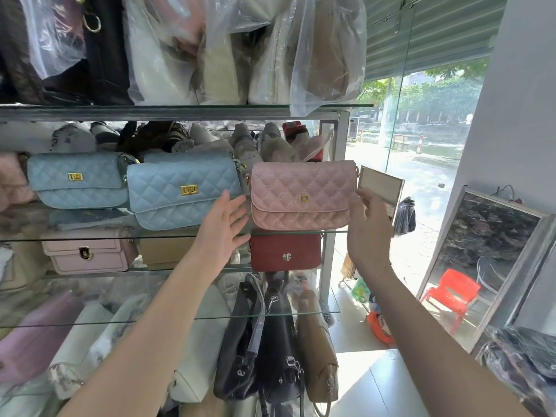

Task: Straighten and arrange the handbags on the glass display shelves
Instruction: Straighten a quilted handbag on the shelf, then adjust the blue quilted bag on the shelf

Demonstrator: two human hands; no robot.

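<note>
A pink quilted handbag (302, 194) stands upright at the right end of the middle glass shelf (301, 232). My left hand (224, 225) is open with straight fingers at the bag's left edge. My right hand (368, 227) is at the bag's right side, fingers relaxed and holding nothing. Two light blue quilted handbags stand to the left, one (180, 189) next to the pink bag and another (76, 180) further left; both have gold clasps.
Below are a red bag (285, 251), a pale pink bag (87, 251) and dark bags (264, 341) lower down. Plastic-wrapped bags (210, 46) fill the top shelf. A small mirror (380, 185) stands right of the rack, with a glass door behind it.
</note>
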